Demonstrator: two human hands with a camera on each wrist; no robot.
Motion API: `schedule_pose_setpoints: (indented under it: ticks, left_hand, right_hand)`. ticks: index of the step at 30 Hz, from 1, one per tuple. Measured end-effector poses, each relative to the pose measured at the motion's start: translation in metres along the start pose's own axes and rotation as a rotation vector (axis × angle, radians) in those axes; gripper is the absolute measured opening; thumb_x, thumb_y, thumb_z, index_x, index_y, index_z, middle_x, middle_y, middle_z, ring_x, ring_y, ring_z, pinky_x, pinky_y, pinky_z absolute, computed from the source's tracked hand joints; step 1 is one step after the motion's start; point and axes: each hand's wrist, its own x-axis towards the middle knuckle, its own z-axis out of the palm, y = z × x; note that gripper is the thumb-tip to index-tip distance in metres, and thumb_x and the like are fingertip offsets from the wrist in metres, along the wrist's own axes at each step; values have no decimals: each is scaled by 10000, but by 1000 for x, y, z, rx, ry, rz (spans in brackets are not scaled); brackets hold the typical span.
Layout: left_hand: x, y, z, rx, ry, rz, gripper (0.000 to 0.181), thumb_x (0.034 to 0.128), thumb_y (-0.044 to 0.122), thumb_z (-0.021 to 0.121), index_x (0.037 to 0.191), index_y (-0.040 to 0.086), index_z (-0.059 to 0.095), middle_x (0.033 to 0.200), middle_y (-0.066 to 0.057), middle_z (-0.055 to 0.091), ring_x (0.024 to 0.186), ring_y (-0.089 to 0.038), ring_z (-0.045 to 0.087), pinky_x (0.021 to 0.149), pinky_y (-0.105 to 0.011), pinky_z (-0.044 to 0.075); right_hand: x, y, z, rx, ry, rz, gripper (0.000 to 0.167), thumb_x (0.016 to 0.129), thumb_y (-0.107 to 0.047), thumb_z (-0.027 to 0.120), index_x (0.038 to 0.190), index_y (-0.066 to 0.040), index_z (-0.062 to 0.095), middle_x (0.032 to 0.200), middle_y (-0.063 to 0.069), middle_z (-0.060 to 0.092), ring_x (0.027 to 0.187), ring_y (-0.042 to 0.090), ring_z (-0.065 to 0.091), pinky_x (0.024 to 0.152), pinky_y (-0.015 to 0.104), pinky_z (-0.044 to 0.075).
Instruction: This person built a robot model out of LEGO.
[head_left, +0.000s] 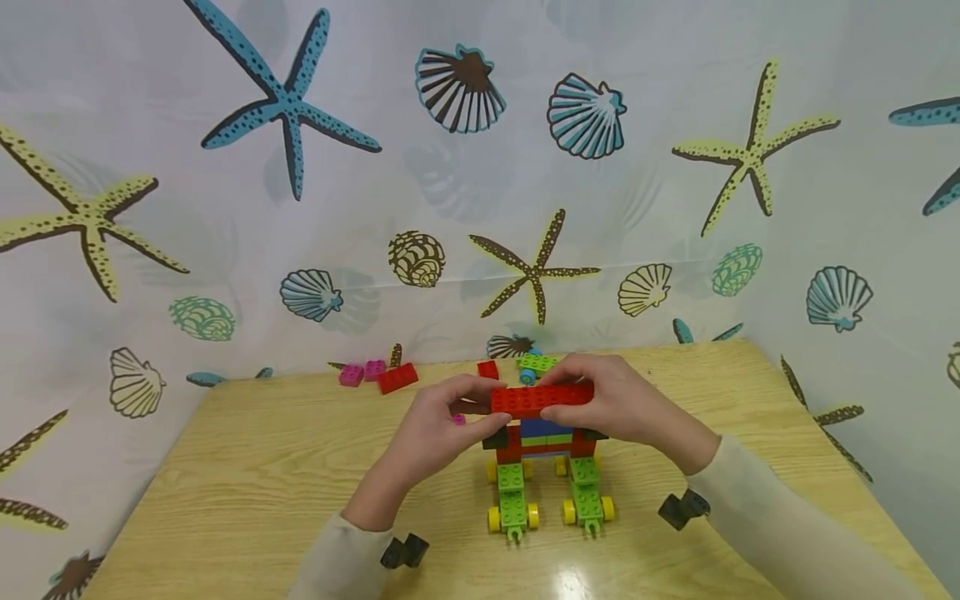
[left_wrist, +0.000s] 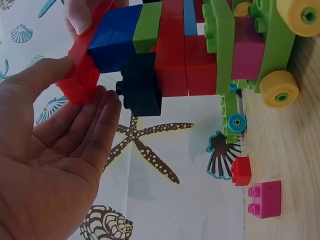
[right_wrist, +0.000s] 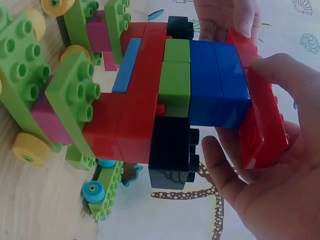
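A long red brick piece (head_left: 528, 402) lies across the top of a built block structure, over its blue bricks (right_wrist: 210, 85). My left hand (head_left: 435, 425) pinches its left end between thumb and fingers, and my right hand (head_left: 618, 400) grips the right end. In the right wrist view the red piece (right_wrist: 262, 110) sticks out past the blue bricks, with my right thumb on it. Below are light green and red bricks, black bricks (right_wrist: 172, 150) at the sides, and green wheeled bases (head_left: 512, 492) with yellow wheels. Whether the red piece is fully pressed down, I cannot tell.
Two pink bricks (head_left: 351, 375) and a red brick (head_left: 397, 378) lie at the table's back left. Behind the structure are a small red brick (head_left: 487, 369) and a green piece with blue wheels (head_left: 536, 362). A patterned curtain (head_left: 450, 183) borders the wooden table (head_left: 285, 467).
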Motion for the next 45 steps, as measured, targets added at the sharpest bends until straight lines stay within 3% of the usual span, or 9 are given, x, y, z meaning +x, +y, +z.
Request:
schedule_pose_setpoints:
  ticks: [7, 16, 27, 35, 41, 45]
  left_hand:
    - [-2, 1, 1, -1, 17, -6, 362, 1004, 207, 865, 1348, 132, 779, 1265, -65, 833, 1125, -262, 827, 978, -504, 687]
    - [-2, 2, 1, 7, 6, 0, 366, 1011, 205, 858, 1357, 123, 771, 1273, -65, 831, 1131, -250, 827, 1005, -529, 674]
    - [-2, 5, 0, 30, 4, -8, 360, 1009, 211, 859, 1351, 138, 773, 1273, -43, 834, 1118, -215, 824, 993, -417, 659]
    - [-3, 3, 0, 29, 18, -35, 357, 1003, 227, 864, 1340, 153, 774, 1265, -42, 838, 1135, -239, 820, 874, -378, 573]
    - [-1, 1, 3, 0, 6, -34, 370, 999, 218, 869, 1346, 148, 761, 1288, -41, 823, 1147, -241, 814, 953, -413, 638]
    - [1, 0, 8, -25, -16, -69, 409, 990, 244, 882, 1367, 166, 747, 1301, -35, 810, 1159, -255, 797, 993, -449, 665]
  right_hand:
    - [3, -1, 4, -35, 5, -23, 304, 987, -299, 851, 1242, -143, 797, 1168, 48, 786, 932, 176, 675, 810, 343, 597]
    - [-1, 0, 7, -28, -18, 11, 348, 1008, -334, 845, 1288, -138, 778, 1176, 41, 779, 919, 157, 667, 804, 344, 594]
    - [-2, -3, 3, -18, 12, 14, 312, 1002, -306, 851, 1274, -163, 798, 1183, 23, 784, 947, 178, 675, 818, 353, 605]
    - [0, -1, 6, -35, 6, -5, 304, 1012, -313, 840, 1265, -149, 798, 1166, 42, 784, 905, 158, 663, 779, 328, 592]
    - [-4, 2, 1, -11, -4, 24, 387, 1005, -364, 857, 1337, -180, 778, 1240, 41, 786, 986, 181, 686, 839, 351, 605]
    - [-12, 7, -5, 23, 5, 59, 459, 999, -365, 864, 1409, -190, 752, 1326, 49, 781, 1084, 212, 689, 892, 387, 609]
